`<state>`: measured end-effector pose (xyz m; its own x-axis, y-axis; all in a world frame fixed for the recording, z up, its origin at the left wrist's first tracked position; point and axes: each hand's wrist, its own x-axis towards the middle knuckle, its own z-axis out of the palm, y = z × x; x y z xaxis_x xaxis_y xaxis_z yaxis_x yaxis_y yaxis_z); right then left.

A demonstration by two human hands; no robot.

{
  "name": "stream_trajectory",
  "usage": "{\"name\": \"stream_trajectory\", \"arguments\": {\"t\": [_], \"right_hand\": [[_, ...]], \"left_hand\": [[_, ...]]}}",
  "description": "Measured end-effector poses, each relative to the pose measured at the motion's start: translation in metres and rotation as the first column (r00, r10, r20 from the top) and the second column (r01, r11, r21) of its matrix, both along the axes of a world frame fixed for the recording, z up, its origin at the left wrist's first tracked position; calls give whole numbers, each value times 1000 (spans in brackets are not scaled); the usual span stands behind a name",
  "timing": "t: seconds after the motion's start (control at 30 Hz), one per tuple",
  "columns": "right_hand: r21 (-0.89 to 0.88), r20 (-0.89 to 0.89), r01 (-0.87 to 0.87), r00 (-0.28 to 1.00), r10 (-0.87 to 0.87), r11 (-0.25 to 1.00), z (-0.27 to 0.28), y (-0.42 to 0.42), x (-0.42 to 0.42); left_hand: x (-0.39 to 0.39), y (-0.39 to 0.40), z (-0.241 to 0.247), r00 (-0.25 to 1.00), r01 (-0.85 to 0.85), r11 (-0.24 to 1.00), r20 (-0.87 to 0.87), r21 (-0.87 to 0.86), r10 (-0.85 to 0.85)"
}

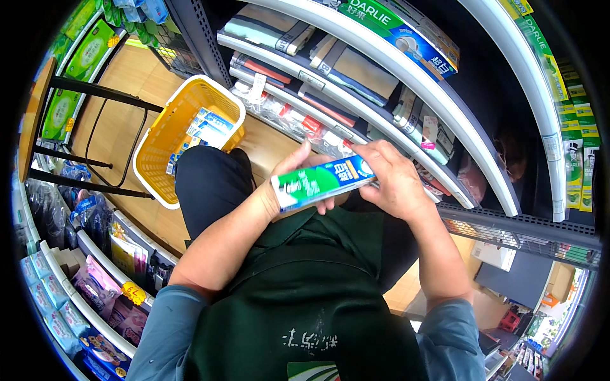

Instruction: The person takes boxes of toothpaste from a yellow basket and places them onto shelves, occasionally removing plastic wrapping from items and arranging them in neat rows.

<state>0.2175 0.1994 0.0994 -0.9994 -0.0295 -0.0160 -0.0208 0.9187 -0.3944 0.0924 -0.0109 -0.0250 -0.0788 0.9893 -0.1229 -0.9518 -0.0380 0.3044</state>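
Observation:
A green and blue toothpaste carton [324,180] lies across my two hands above my lap, slightly tilted. My left hand [298,164] supports it from behind and below, thumb up at the far side and fingertips showing under the near edge. Its right end is gripped by my right hand [398,183], the fingers over the top. Whether a second carton lies beneath it, I cannot tell. Left of my knee stands a yellow plastic basket [174,126] with a white rim, with several blue and white cartons [212,126] inside.
Ahead, shelves carry folded towels [355,69] and similar Darlie toothpaste cartons [398,35]. More green and yellow cartons [574,162] line the far right shelf. A wooden-topped stool [35,119] with black metal legs is beside the basket. Packaged goods [95,285] fill shelving at left.

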Motion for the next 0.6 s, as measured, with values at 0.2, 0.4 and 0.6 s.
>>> {"name": "stream_trajectory", "arguments": {"t": [0.2,0.4,0.6], "right_hand": [[-70,-21,82,996,-83,994,-17,5,16],[-149,14,111,994,-110,983,-20,5,22],[-748,573,530,819,-13,400,-27,4,30]], "left_hand": [[-8,4,2,944,-285,931,102,-226,314],[-9,2,-8,949,-308,938,20,-161,315],[-10,9,9,910,-403,893,20,-202,415]]}}
